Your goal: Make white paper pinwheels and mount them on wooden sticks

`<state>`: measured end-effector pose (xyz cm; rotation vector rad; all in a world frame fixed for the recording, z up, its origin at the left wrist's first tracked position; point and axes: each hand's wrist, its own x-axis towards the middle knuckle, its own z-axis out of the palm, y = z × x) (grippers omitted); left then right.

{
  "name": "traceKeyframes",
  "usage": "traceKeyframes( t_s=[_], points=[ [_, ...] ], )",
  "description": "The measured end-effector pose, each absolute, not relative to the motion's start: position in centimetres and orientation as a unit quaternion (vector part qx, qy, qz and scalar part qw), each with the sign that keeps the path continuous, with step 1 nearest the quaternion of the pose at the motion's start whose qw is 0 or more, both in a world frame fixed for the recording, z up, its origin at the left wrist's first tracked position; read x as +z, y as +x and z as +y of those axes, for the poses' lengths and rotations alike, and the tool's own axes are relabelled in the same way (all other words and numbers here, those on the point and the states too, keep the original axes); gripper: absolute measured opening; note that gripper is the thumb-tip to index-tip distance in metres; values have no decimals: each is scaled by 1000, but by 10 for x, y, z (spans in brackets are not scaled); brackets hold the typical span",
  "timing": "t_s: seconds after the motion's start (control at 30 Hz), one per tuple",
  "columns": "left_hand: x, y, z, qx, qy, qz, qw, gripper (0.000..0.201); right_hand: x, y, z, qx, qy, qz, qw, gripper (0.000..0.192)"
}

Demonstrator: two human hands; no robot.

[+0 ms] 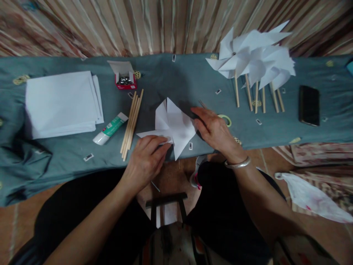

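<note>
**Paper pinwheel head being folded at the table edge**

Hands work a half-formed white paper pinwheel (172, 127) lying flat on the grey-green tablecloth (176, 73), near the front edge and directly before the person. The left hand (146, 160) presses its fingertips down on the lower-left point of the paper, fingers curled close together and holding nothing else. The right hand (215, 132) lies flat and spread beside the paper's right edge, fingertips touching it, a silver bangle (238, 163) on the wrist.

Judging by the raised flaps, the step in hand looks like bringing the corners to the centre. The next move probably calls for keeping those flaps pinned with one hand while the other fetches a fastener or a stick.

Just left of the paper lies a bundle of wooden sticks (131, 123), then a glue tube (110, 129), a stack of white sheets (62, 103), and an open red box of pins (125, 79). Finished pinwheels (253, 60) and a black phone (309, 105) lie to the right.
</note>
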<state>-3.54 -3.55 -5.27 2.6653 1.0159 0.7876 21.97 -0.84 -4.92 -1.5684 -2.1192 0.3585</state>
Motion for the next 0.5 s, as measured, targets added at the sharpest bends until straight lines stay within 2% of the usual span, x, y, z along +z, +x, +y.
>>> traceKeyframes(
  t_s=[0.2, 0.5],
  points=[
    [-57, -27, -41, 240, 908, 329, 101, 26, -58, 206, 1, 146, -560, -775, 255, 40],
    [-56, -36, -36, 246, 901, 348, 79, 23, -50, 206, -2, 214, -620, -706, 269, 37]
  ],
)
